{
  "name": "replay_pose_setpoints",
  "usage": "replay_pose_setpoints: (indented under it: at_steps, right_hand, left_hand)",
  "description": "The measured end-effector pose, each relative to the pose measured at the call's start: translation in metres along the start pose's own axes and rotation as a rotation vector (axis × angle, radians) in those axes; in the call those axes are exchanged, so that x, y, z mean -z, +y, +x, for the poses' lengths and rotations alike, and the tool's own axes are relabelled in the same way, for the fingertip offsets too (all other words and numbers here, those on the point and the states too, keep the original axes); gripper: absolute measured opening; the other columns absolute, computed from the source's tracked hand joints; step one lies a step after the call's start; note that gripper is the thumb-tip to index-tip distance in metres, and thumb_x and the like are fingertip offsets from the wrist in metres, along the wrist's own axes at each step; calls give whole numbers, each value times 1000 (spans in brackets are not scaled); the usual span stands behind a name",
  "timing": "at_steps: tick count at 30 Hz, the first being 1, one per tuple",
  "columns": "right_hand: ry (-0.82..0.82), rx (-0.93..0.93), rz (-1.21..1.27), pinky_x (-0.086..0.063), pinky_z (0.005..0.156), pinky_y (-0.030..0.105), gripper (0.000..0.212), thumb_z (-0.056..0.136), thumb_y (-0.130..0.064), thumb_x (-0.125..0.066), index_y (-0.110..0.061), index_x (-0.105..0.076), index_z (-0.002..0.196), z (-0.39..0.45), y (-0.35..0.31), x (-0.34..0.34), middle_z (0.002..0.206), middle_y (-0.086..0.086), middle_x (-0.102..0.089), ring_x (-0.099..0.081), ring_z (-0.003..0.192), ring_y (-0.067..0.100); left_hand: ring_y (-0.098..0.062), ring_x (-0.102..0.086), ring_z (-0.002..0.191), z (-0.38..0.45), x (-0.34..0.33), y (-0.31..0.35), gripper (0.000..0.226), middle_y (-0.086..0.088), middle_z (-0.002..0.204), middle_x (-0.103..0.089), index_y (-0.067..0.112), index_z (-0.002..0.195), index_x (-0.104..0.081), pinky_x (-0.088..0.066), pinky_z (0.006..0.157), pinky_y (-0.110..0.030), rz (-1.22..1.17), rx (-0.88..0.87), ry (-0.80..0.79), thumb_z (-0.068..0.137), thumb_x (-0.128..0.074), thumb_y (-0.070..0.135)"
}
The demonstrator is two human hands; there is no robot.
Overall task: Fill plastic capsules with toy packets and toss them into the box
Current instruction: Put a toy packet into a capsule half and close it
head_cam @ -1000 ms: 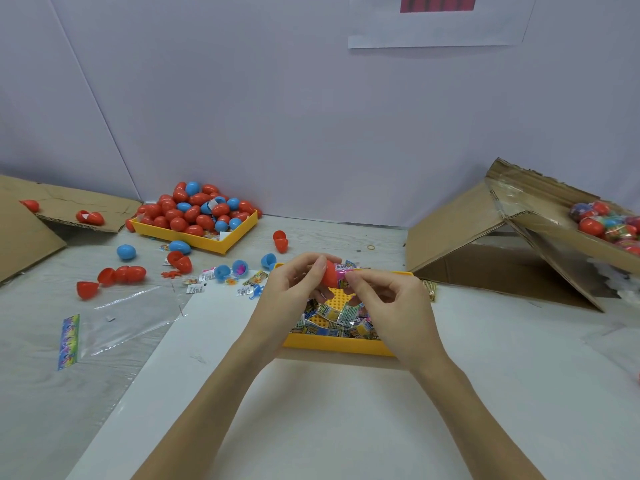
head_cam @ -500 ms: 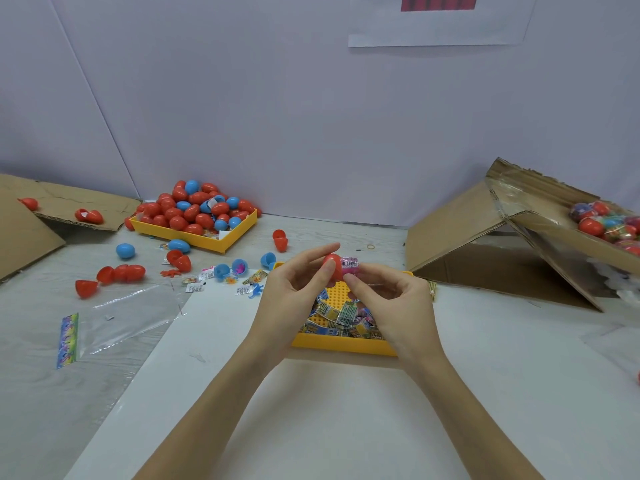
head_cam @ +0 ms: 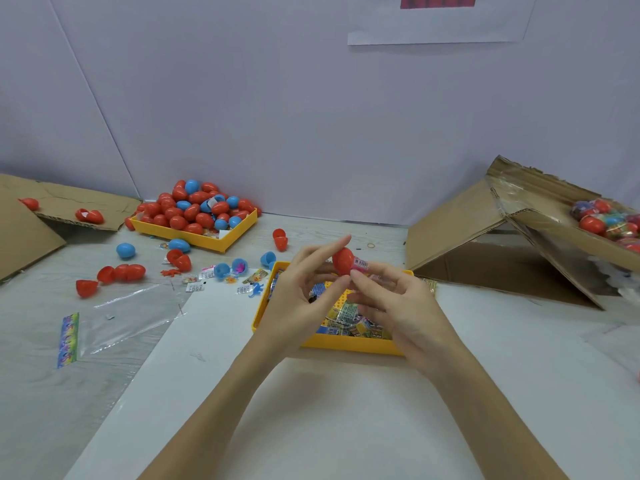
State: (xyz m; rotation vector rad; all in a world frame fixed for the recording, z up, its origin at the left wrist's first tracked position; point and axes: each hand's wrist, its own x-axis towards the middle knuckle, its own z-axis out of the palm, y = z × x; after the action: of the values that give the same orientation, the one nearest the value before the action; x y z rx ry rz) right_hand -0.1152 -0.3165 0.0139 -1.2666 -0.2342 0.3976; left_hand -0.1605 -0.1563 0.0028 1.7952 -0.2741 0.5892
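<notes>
Both hands have lifted slightly above the near yellow tray (head_cam: 346, 344): the left hand (head_cam: 298, 299) pinches the red capsule (head_cam: 343, 260) while the right hand (head_cam: 398, 306) pinches a pink toy packet (head_cam: 361, 264), now partly inside, so closing likely comes next, then the cardboard box (head_cam: 554, 230) at the table's right edge.

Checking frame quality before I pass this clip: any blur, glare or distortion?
Head view: even, soft light; wide-angle bending at the edges; red capsule between left hand and right hand fairly sharp; glare on the plastic lining the cardboard box.
</notes>
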Motion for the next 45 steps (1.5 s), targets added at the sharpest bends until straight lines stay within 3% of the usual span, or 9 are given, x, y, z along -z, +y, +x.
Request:
replay_pose_setpoints:
  at_steps: [6,10,14,20,25,29,32,38,45]
  right_hand:
    - [-110,-206,153,-58,65,22,35,88,-23,-78,-9,-73,120,1,-3,0,101,9,-76,-71,80,17]
    - [-138,-240,176,-58,67,23,37,89,-23,-78,-7,-71,122,1,-4,0,101,10,-75,-71,81,20]
    - [-170,-245,201,-59,70,24,33,91,-24,-77,-8,-73,119,1,-5,0,107,11,-75,-73,91,24]
    - [-230,-234,235,-59,80,27,26,95,-29,-72,-10,-78,111,-1,-8,-1,116,15,-74,-72,113,31]
    - [-189,-212,230,-59,81,26,44,89,-30,-74,-3,-70,125,-2,-7,-4,112,12,-74,-71,114,30]
    - [-176,-232,288,-60,79,26,20,91,-28,-74,-12,-82,100,-2,-10,-7,110,13,-75,-74,106,28]
    - [-188,-274,363,-60,77,28,17,90,-28,-74,-16,-83,81,-3,-11,-10,112,15,-76,-75,104,27]
    - [-189,-285,371,-60,75,26,21,85,-28,-78,-9,-84,95,-3,-10,-12,110,15,-76,-75,105,25]
    - [-186,-283,390,-60,76,25,21,82,-28,-81,-11,-84,94,-4,-9,-14,111,15,-76,-74,108,26]
  left_hand:
    - [-24,-66,104,3,7,-5,50,-2,117,-61,16,140,-61,-56,92,-28,166,-122,39,92,-72,19]
    - [-14,-59,105,4,10,-8,50,-6,115,-62,10,140,-60,-53,91,-21,420,-292,75,92,-70,18]
    - [-10,-54,109,4,10,-12,48,-10,117,-61,5,141,-58,-47,95,-14,547,-384,88,95,-66,15]
    - [5,-46,111,4,11,-17,35,-2,117,-54,6,137,-61,-43,95,-12,588,-436,77,104,-54,17]
    - [7,-47,113,5,9,-16,36,1,119,-53,9,138,-59,-47,95,-14,557,-436,73,104,-53,19]
    - [-2,-58,100,2,5,-11,46,1,110,-59,10,143,-53,-47,92,-14,467,-364,140,100,-63,20]
    - [-3,-59,102,1,3,-8,40,0,112,-62,12,135,-60,-49,90,-15,421,-311,200,96,-66,21]
    - [-15,-61,106,1,3,-7,32,-4,115,-63,11,127,-67,-48,92,-18,436,-302,177,96,-67,18]
    - [-7,-59,106,-1,1,-7,33,4,116,-66,15,130,-65,-49,93,-17,448,-286,172,98,-60,20]
